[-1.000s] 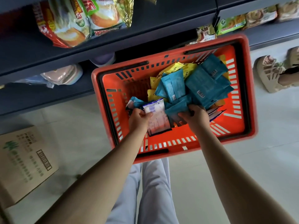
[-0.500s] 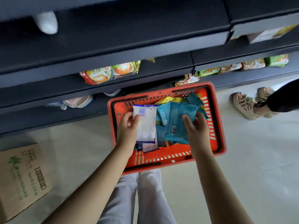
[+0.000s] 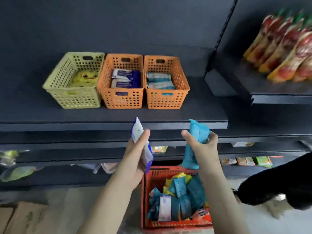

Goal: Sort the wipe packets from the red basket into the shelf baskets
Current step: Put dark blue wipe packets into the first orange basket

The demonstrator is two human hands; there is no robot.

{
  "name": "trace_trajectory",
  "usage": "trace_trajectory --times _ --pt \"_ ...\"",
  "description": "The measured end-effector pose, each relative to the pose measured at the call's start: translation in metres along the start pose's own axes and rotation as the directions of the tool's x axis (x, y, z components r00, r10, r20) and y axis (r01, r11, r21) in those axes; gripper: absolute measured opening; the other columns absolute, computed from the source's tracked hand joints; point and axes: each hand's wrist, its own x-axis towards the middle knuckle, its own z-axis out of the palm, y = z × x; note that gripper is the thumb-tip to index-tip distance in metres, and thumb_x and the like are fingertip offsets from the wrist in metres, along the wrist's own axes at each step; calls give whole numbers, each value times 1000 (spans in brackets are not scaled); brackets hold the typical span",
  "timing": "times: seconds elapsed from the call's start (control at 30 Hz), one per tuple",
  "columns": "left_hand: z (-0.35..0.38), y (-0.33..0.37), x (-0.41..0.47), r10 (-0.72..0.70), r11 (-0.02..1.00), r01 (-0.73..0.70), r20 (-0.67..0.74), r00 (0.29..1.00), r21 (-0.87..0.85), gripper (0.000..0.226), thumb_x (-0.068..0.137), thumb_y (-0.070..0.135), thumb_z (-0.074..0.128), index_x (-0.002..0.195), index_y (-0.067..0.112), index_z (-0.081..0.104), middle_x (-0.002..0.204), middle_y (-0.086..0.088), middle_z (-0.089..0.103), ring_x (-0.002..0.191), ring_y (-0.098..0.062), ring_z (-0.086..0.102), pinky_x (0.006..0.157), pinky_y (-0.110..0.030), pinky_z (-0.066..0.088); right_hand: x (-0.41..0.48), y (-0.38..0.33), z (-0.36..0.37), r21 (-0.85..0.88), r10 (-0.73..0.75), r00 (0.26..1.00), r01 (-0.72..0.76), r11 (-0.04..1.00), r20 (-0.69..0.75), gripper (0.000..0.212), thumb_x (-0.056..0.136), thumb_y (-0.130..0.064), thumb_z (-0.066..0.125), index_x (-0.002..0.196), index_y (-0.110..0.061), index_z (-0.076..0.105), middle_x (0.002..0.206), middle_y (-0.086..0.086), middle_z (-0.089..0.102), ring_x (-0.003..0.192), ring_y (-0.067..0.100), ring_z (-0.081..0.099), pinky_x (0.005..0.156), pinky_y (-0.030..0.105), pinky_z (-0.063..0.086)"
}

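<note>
The white-and-purple packet [image 3: 138,132] is standing upright in your left grip [image 3: 135,159], which is clasping it along its length. Your right grip [image 3: 204,147] is clutching a bunch of teal packets [image 3: 196,134]. Both are hovering just below the front edge of the shelf [image 3: 101,115], above the red basket [image 3: 144,200] (many packets are waiting in it). Sort by colour: I judge the purple one is going to the middle orange basket [image 3: 121,100], and the teal ones to the right orange basket [image 3: 166,101]. Be lifting clear over each rim before loosening, and be laying them flat.
</note>
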Motion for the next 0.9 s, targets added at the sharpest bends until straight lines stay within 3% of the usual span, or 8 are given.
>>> trace_trajectory --times 0.17,0.27,0.37,0.47,0.53,0.63,0.73,0.9 --pt "-25 79 -20 3 996 -2 12 1000 -94 39 66 40 71 97 21 57 84 1 56 65 -12 51 66 -27 40 -31 -35 60 199 80 982 -114 973 171 55 71 -43 80 114 -26 50 95 -2 51 72 14 53 67 29 43" --pt "-59 117 -25 -22 986 31 56 998 -163 28 84 37 62 107 20 61 108 -8 67 86 -19 62 77 -34 47 -51 -39 98 528 113 938 -281 802 329 49 81 -48 64 118 -17 60 91 4 59 73 18 58 72 31 47" --pt "-97 151 -33 -45 980 69 132 990 -187 54 77 39 61 126 15 56 122 -17 65 110 -25 62 88 -38 47 -71 -37 140 608 85 902 -353 711 424 56 92 -51 46 134 -15 54 121 12 66 110 29 65 96 41 47" --pt "-133 177 -37 -36 980 69 171 985 -189 50 86 29 57 130 5 52 122 -24 64 115 -33 61 97 -42 46 -86 -36 185 642 103 918 -345 685 383 57 96 -51 37 136 -13 50 130 18 61 120 30 60 98 46 51" --pt "-154 191 -36 -28 986 56 173 985 -157 40 95 24 52 130 6 52 118 -23 66 113 -34 63 97 -44 47 -92 -38 210 685 130 954 -285 670 270 46 101 -43 38 130 -12 54 119 13 68 109 25 66 88 37 56" --pt "-179 207 -31 -2 998 11 140 990 -63 32 95 26 57 124 12 58 109 -15 72 102 -29 69 90 -44 53 -94 -37 230 603 147 984 -176 778 97 26 103 -35 42 108 -17 60 92 0 72 73 12 72 61 27 58" --pt "-193 214 -20 56 995 -59 37 998 78 22 91 36 62 106 20 62 88 -2 77 81 -18 74 71 -35 56 -90 -34 237 395 83 995 -95 914 46 28 101 -40 45 97 -18 62 80 -2 70 68 12 67 63 30 50" --pt "-200 222 8 109 982 -102 -37 993 162 23 90 43 61 102 24 61 81 6 76 74 -11 73 65 -30 56 -72 -36 241 297 -9 960 -77 952 278 23 92 -12 60 115 -10 60 95 5 73 82 16 71 68 29 57"
